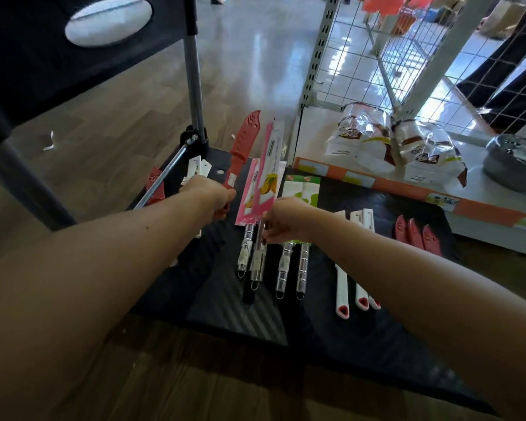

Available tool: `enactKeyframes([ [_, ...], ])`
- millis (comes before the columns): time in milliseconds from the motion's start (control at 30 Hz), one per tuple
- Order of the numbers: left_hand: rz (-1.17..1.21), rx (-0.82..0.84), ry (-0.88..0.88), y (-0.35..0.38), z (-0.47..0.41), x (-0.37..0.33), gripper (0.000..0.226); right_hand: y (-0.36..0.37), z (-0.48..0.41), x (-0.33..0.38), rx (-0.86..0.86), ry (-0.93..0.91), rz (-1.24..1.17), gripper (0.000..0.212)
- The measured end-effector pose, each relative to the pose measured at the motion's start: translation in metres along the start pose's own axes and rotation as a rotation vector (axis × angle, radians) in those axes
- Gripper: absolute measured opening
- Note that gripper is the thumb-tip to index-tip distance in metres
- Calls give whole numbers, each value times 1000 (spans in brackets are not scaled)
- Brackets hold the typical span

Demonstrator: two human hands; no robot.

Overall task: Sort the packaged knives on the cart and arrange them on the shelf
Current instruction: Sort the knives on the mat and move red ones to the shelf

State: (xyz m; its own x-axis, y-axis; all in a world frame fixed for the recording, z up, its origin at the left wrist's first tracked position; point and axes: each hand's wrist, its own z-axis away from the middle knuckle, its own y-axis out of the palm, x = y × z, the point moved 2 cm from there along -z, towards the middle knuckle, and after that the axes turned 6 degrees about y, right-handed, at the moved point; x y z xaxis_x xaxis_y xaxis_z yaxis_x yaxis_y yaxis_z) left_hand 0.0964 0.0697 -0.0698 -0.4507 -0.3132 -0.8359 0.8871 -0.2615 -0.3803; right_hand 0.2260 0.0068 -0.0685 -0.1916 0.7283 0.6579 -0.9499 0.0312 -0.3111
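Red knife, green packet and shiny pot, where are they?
red knife [246,138]: head view, on its red blade cover.
green packet [302,185]: head view, on the middle of the printed card.
shiny pot [510,174]: head view, on its grey side wall.

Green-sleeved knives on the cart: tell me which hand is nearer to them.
Right. The right hand overlaps the green-sleeved knives at their sleeve bottoms, holding a pink-sleeved knife. The left hand is farther left, beyond that knife, gripping a red knife.
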Motion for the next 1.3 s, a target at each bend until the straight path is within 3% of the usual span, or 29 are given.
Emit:
enactKeyframes([
  [167,1,27,-3,-5,-6,-2,36,11,-12,1,-18,47,13,9],
  [300,-2,31,-36,-11,-7,3,36,15,-22,1,-57,48,8,26],
  [500,-5,8,-84,-21,-6,17,44,22,-31,5,-95,84,179,20],
  [833,-56,32,-74,-18,-2,16,38,12,-35,13,-121,54,332,21],
  [1000,-71,87,-111,-5,0,13,31,-4,-26,8,-100,34,374,10],
  [1167,-116,154,-91,21,12,7,19,-38,-17,-19,-90,99,423,25],
  [1300,-68,198,-62,57,18,-1,17,-80,-7,-44,-123,123,425,17],
])
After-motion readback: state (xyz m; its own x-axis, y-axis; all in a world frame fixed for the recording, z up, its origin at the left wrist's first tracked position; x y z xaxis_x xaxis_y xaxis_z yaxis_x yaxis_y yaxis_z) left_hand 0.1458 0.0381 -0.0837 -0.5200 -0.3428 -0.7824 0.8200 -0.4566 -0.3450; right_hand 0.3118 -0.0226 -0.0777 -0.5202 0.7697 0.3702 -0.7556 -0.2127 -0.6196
